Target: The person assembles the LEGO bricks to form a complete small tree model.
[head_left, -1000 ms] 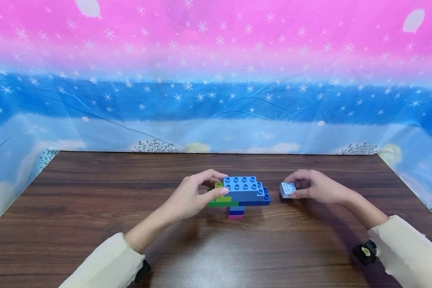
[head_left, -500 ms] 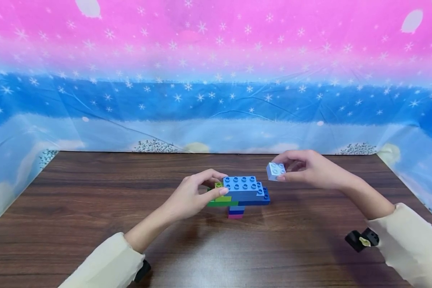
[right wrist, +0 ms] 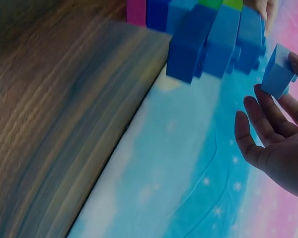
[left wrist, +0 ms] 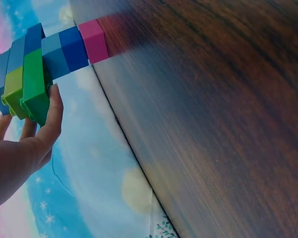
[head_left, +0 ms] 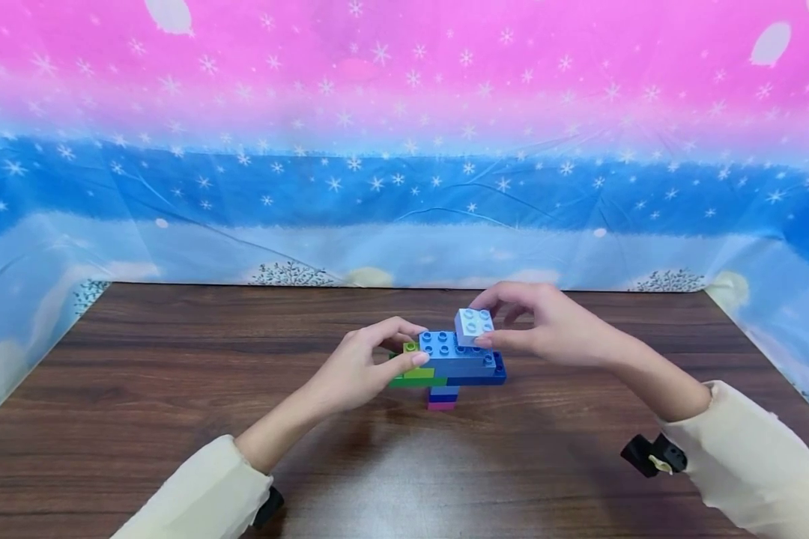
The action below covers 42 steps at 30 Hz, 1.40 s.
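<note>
A toy brick build (head_left: 458, 367) stands on the table: a narrow stem with a pink brick (left wrist: 94, 40) at its foot, and wider blue and green layers on top. My left hand (head_left: 364, 363) grips its left end, thumb in front and fingers behind, by the green brick (left wrist: 36, 87). My right hand (head_left: 553, 326) pinches a pale blue two-by-two brick (head_left: 474, 326) between thumb and fingers. In the head view that brick overlaps the right part of the studded top; in the right wrist view a gap shows between it (right wrist: 278, 74) and the build.
The dark wood table (head_left: 175, 389) runs back to a pink and blue snowflake cloth (head_left: 404, 187) hung behind and at both sides. Black wrist devices (head_left: 654, 454) sit at the cream sleeves (head_left: 748, 457).
My right hand has lifted the pale blue brick from the table on the right and carried it left, over the build's top. My left hand has stayed in place.
</note>
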### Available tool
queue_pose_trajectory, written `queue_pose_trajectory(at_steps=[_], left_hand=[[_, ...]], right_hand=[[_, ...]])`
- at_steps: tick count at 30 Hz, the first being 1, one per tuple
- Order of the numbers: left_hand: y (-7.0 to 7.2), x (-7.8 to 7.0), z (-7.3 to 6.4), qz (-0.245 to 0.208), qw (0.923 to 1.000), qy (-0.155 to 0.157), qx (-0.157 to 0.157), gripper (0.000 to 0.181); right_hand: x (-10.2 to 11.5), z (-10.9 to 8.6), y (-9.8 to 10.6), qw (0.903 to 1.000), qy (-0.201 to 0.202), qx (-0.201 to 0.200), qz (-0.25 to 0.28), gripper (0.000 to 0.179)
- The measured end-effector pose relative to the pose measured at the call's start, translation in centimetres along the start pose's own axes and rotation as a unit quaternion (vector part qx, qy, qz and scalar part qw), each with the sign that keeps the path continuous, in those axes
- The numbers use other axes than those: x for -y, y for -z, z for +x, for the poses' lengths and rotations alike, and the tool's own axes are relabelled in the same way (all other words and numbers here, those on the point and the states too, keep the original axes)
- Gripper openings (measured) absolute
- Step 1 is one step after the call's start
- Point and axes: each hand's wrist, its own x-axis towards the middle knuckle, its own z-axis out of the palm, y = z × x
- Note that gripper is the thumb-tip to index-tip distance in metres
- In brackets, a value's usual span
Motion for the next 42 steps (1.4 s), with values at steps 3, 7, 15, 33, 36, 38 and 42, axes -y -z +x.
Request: queue_pose_trajectory(at_steps=[3, 7, 15, 33, 36, 38, 42], left_hand=[[0.0, 0.0, 0.0, 0.000, 1.0000, 0.000, 0.000, 0.028], [0.1, 0.0, 0.0, -0.002, 1.0000, -0.004, 0.000, 0.027], [0.1, -0.1, 0.0, -0.005, 0.9999, -0.012, 0.002, 0.027], [0.0, 0.0, 0.0, -0.004, 1.0000, -0.009, 0.001, 0.028], [0.0, 0.0, 0.0, -0.004, 1.0000, -0.007, 0.001, 0.027], [0.1, 0.0, 0.0, -0.004, 1.0000, -0.007, 0.001, 0.027], [0.1, 0.0, 0.0, -0.003, 1.0000, -0.005, 0.001, 0.027]], right_hand=[[0.3, 0.3, -0.6, 0.9999, 0.008, -0.002, -0.009, 0.030], [0.4, 0.5, -1.3, 0.9997, 0.023, -0.003, -0.007, 0.031], [0.6, 0.7, -1.8, 0.9990, 0.043, -0.009, -0.006, 0.031], [0.7, 0.7, -2.2, 0.9989, 0.039, -0.023, -0.012, 0.030], [0.7, 0.7, -2.1, 0.9986, 0.046, -0.023, -0.011, 0.030], [0.7, 0.7, -2.1, 0.9984, 0.050, -0.023, -0.013, 0.030], [0.7, 0.8, -2.1, 0.9980, 0.056, -0.024, -0.019, 0.029]])
